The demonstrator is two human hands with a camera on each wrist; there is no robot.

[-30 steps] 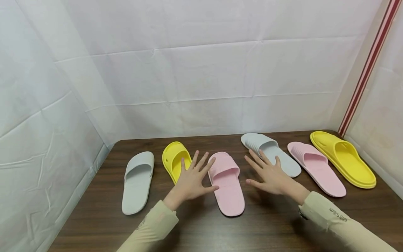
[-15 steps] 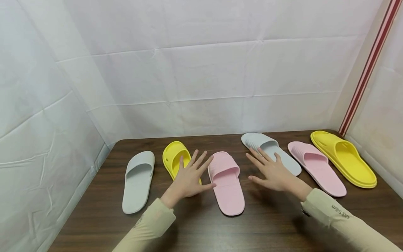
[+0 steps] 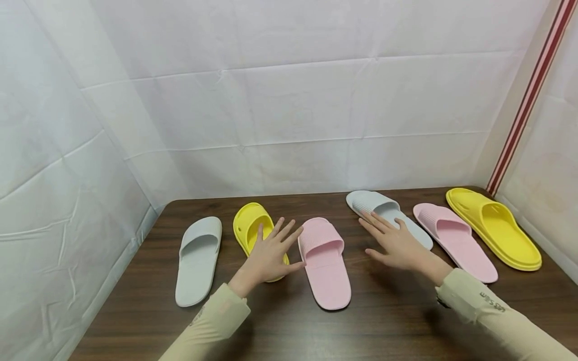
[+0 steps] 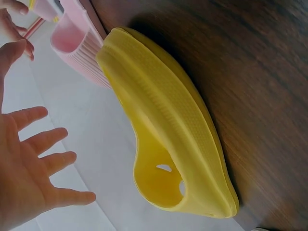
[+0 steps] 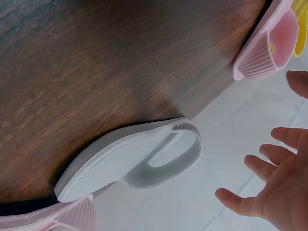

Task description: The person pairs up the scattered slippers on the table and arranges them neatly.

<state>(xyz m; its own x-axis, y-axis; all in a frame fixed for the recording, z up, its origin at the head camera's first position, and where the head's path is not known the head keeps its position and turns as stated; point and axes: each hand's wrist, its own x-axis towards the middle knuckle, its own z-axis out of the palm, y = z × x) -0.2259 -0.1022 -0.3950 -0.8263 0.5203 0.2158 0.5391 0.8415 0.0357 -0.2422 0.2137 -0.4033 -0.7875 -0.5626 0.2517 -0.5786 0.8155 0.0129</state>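
My left hand (image 3: 266, 253) hovers with spread fingers over the left yellow slipper (image 3: 249, 225), holding nothing. In the left wrist view that yellow slipper (image 4: 163, 130) lies on the table, apart from the hand (image 4: 24, 163). Beside it is a pink slipper (image 3: 327, 276) with a ribbed strap, its toe pointing away. My right hand (image 3: 397, 245), also with straight fingers and nothing held, is over the near side of a light grey slipper (image 3: 413, 233). The right wrist view shows a gap between the grey slipper (image 5: 110, 159) and the right hand (image 5: 284, 183).
A pale grey slipper (image 3: 196, 271) lies at the left of the dark wooden table (image 3: 316, 336). To the right are another pink slipper (image 3: 465, 250) and a larger yellow slipper (image 3: 506, 235). White cloth (image 3: 293, 100) hangs behind and at both sides.
My left hand has drifted slightly left, uncovering more of the yellow slipper. The right hand has shifted a little right, its fingers closer together. The slippers lie where they were.
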